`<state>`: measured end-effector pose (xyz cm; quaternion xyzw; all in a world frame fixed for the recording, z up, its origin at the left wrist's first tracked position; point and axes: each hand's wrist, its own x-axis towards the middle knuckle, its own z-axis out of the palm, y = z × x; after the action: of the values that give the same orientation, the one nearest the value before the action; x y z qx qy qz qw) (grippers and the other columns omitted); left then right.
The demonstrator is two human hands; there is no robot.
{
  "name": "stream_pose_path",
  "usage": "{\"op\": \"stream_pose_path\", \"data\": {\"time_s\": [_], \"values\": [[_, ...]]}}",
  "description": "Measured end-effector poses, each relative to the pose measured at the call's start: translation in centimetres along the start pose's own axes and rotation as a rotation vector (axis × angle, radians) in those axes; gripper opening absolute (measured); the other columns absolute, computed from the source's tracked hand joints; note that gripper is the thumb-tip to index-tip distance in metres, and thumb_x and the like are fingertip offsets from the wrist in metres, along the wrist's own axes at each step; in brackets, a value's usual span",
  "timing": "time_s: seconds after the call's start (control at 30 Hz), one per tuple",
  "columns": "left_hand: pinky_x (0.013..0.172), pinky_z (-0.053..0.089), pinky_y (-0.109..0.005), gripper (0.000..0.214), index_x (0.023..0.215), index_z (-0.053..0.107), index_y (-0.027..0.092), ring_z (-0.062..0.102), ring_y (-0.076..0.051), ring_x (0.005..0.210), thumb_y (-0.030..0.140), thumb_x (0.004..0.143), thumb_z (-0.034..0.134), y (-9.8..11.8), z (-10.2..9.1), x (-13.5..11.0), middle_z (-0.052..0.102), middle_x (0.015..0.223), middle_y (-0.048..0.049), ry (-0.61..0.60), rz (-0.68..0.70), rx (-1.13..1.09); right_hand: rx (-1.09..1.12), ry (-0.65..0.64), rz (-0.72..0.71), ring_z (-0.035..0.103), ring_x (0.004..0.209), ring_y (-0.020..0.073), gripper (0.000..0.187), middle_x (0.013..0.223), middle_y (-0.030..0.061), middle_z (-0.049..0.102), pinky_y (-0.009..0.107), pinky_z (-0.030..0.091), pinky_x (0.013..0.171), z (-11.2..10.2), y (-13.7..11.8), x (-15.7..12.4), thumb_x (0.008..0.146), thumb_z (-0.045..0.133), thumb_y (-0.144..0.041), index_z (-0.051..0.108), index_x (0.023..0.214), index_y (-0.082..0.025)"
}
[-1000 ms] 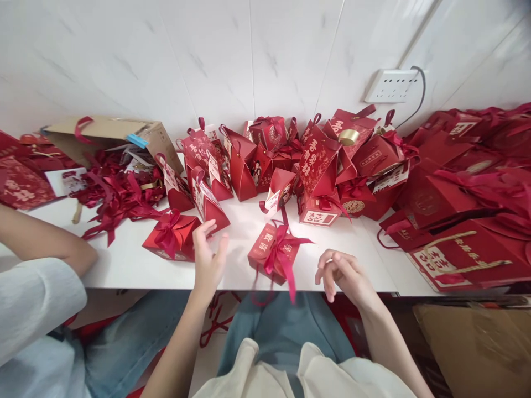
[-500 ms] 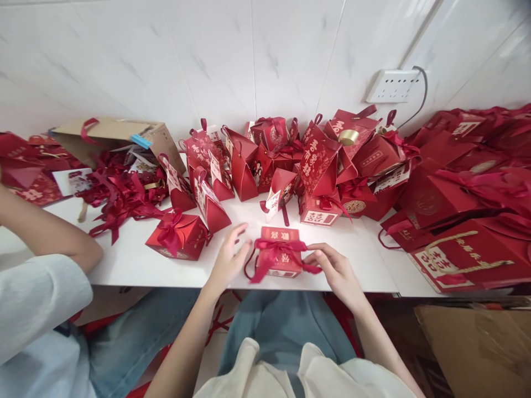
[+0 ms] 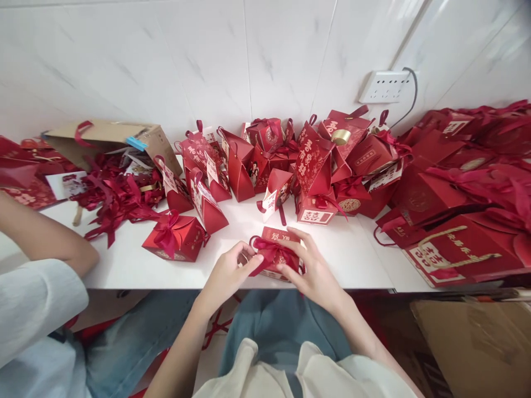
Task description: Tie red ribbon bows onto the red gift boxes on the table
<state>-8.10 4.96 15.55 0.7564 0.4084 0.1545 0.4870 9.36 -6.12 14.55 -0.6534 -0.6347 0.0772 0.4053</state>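
Note:
A small red gift box (image 3: pixel 282 234) with pale characters lies near the table's front edge, straight in front of me. Across its top runs a dark red ribbon (image 3: pixel 271 253) tied in a bow. My left hand (image 3: pixel 234 268) pinches the bow's left part between thumb and fingers. From the right, my right hand (image 3: pixel 317 265) reaches over the box, with its thumb near the knot and its fingers curved round the bow's right part. The right hand covers that side of the bow and box.
Another red box with a bow (image 3: pixel 176 237) sits to the left. Several upright red boxes (image 3: pixel 240 174) stand along the wall. Loose ribbons (image 3: pixel 124 202) spill from a cardboard box (image 3: pixel 105 131). Large red boxes (image 3: pixel 468 249) are piled right. A person's arm (image 3: pixel 50 235) rests at left.
My left hand has moved right and taken hold of the bow's left part. My right hand has come left from the ribbon end, over the box and bow.

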Motion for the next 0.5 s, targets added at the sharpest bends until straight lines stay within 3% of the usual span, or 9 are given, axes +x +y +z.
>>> {"op": "stream_pose_path", "data": {"time_s": [0.17, 0.5], "values": [[0.07, 0.044, -0.028, 0.027, 0.082, 0.053, 0.022, 0.059, -0.016, 0.074, 0.049, 0.082, 0.056, 0.3, 0.2, -1.3, 0.062, 0.079, 0.0019, -0.033, -0.037, 0.045, -0.134, -0.171, -0.051, 0.036, 0.136, 0.0324, 0.054, 0.144, 0.0161, 0.042, 0.059, 0.029, 0.109, 1.4, 0.0, 0.4, 0.084, 0.062, -0.039, 0.05, 0.134, -0.022], [0.064, 0.043, -0.025, 0.016, 0.082, 0.049, 0.023, 0.059, -0.015, 0.063, 0.039, 0.084, 0.054, 1.2, 0.3, -2.9, 0.063, 0.066, 0.0054, -0.083, -0.06, -0.005, -0.116, -0.156, -0.005, 0.038, 0.135, 0.032, 0.067, 0.143, 0.0148, 0.045, 0.056, 0.034, 0.107, 2.1, 0.4, 0.3, 0.081, 0.065, -0.035, 0.039, 0.142, -0.025]]}}
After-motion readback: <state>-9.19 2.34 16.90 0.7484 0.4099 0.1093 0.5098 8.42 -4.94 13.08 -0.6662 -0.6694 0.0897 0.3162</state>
